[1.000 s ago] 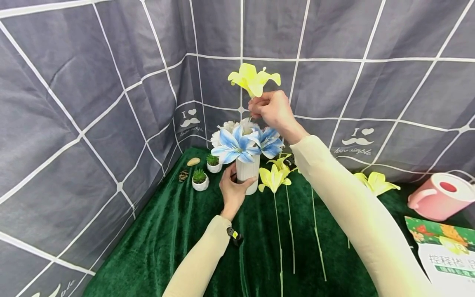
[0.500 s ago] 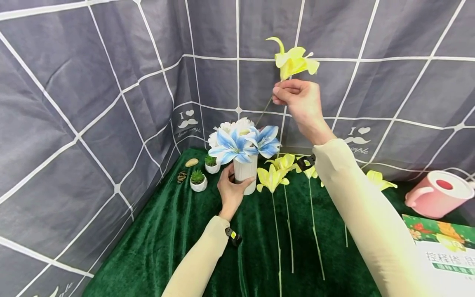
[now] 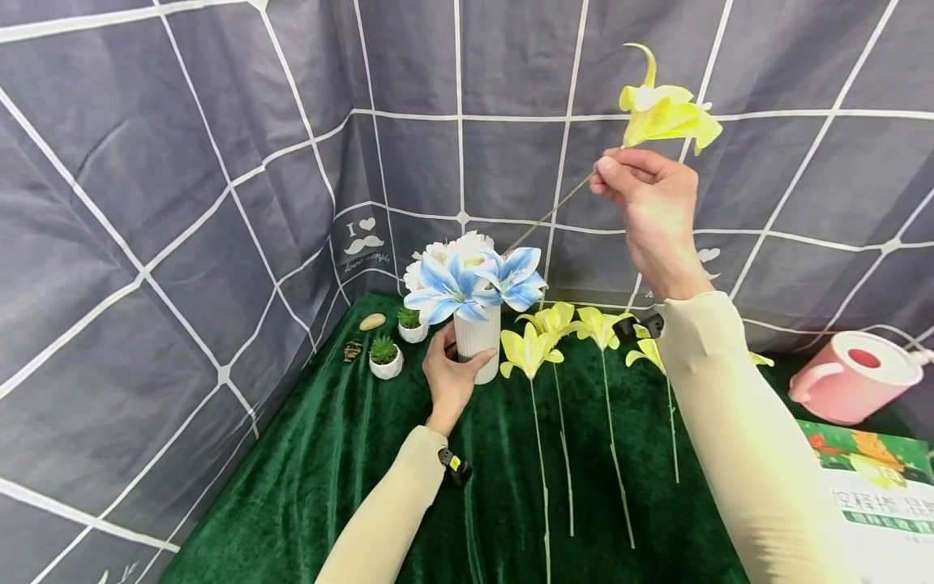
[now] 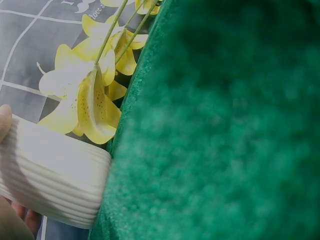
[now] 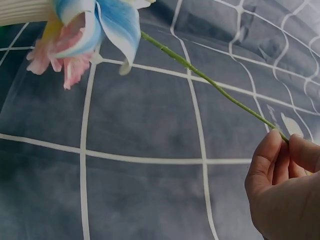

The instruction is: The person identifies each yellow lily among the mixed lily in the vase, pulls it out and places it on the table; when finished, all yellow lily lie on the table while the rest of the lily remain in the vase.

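My left hand (image 3: 450, 380) grips the ribbed white vase (image 3: 477, 345) low down. In the left wrist view only bits of that hand's fingers show around the vase (image 4: 55, 175). Blue lilies (image 3: 454, 285) and white blossoms (image 3: 467, 247) fill its mouth. High to the right, my right hand (image 3: 655, 211) pinches a yellow lily (image 3: 667, 115) just under its bloom. Its stem (image 5: 215, 87) slants down behind the blue petals; the lower end is hidden. A pink frilled flower (image 5: 70, 65) peeks out beside them in the right wrist view.
Several yellow lilies (image 3: 531, 350) lie right of the vase on the green velvet cloth (image 3: 306, 503). Two potted succulents (image 3: 385, 357), a pale stone (image 3: 372, 322) and a pine cone (image 3: 353, 350) sit at left. A pink mug (image 3: 850, 381) and printed packet (image 3: 876, 478) are at right.
My right hand has moved right with the yellow lily, which now leans rightward and shows more stem between hand and vase. My left hand keeps its hold on the vase.
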`<state>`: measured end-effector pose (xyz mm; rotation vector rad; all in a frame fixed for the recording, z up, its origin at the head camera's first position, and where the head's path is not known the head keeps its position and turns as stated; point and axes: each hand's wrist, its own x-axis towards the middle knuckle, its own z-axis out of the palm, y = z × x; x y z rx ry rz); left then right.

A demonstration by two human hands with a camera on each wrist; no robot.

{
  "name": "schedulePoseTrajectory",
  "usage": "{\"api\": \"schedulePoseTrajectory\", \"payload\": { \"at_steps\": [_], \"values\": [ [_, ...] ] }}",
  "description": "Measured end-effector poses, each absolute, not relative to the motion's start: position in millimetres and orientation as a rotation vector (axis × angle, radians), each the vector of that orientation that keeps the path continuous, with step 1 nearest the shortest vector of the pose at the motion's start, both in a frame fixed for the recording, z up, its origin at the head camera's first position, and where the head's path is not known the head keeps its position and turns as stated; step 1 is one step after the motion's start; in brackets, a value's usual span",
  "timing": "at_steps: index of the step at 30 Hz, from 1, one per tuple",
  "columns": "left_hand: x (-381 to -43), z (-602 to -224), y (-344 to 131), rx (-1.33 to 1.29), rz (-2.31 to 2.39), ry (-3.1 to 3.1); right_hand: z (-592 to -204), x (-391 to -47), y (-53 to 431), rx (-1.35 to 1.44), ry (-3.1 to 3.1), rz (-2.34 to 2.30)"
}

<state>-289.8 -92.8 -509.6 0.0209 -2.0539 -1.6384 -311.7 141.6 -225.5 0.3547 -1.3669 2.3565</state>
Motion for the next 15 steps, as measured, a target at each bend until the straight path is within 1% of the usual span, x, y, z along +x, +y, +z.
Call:
{"api": "schedulePoseTrajectory", "payload": {
  "at_steps": [15],
  "values": [
    [-288.9, -508.2, -94.1, 0.007, -1.653, -2.051, -211.9, -278.8, 195.0, 0.350, -0.933, 2.436]
  ]
}}
